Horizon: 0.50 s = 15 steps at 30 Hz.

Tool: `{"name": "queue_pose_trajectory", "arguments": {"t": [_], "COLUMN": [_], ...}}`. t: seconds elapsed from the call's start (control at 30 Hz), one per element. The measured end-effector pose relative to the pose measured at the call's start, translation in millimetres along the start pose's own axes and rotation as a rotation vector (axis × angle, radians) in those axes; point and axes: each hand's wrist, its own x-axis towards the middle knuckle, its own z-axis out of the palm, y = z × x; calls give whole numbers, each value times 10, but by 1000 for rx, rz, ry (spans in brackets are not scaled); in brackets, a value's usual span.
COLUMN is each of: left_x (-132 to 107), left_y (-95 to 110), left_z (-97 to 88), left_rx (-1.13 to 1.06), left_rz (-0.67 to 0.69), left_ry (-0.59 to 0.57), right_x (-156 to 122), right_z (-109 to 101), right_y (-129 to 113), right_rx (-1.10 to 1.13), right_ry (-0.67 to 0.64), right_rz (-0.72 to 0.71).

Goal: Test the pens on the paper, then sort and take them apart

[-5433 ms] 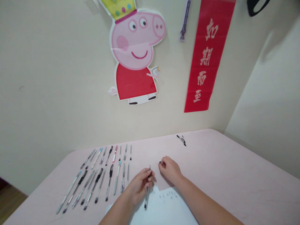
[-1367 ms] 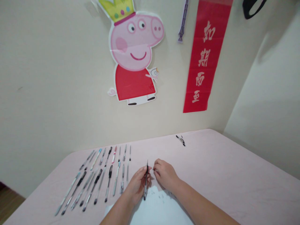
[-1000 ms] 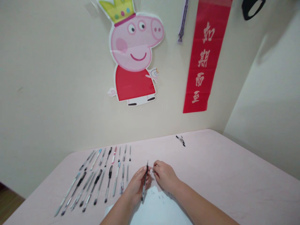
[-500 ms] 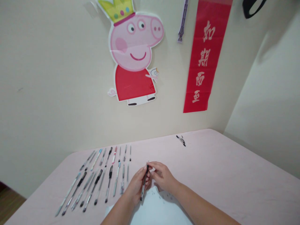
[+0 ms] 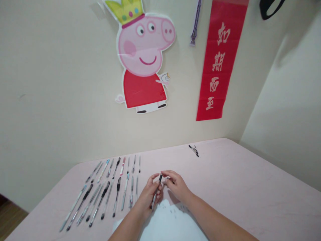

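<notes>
My left hand (image 5: 150,194) is closed around a gel pen (image 5: 155,192) with a dark grip and a clear barrel. The pen is tilted, its upper end pointing away from me. My right hand (image 5: 177,184) has its thumb and index finger pinched at that upper end. A small dark spot shows between the right fingers, too small to name. Below both hands lies a white sheet of paper (image 5: 170,224) with faint marks near its far edge.
To the left, several pens and refills lie in two rows, among them a black-capped pen (image 5: 116,195) and a pink pen (image 5: 122,166). Small black pen parts (image 5: 193,150) lie at the back of the pink-covered table (image 5: 238,187). A wall stands behind it.
The pen has tilted slightly, its upper end shifting right and away from me. My right hand has moved a little with it. The laid-out pens stay put.
</notes>
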Motion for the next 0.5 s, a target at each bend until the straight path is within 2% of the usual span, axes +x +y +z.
{"name": "queue_pose_trajectory", "arguments": {"t": [0.17, 0.5], "left_x": [-16, -5], "left_y": [-14, -101], "left_z": [17, 23], "left_rx": [141, 435], "left_rz": [34, 161], "left_ry": [41, 9], "right_x": [33, 96], "right_z": [-57, -136], "right_y": [53, 174], "right_rx": [105, 224], "right_ry": [36, 226], "right_rz": [99, 221]}}
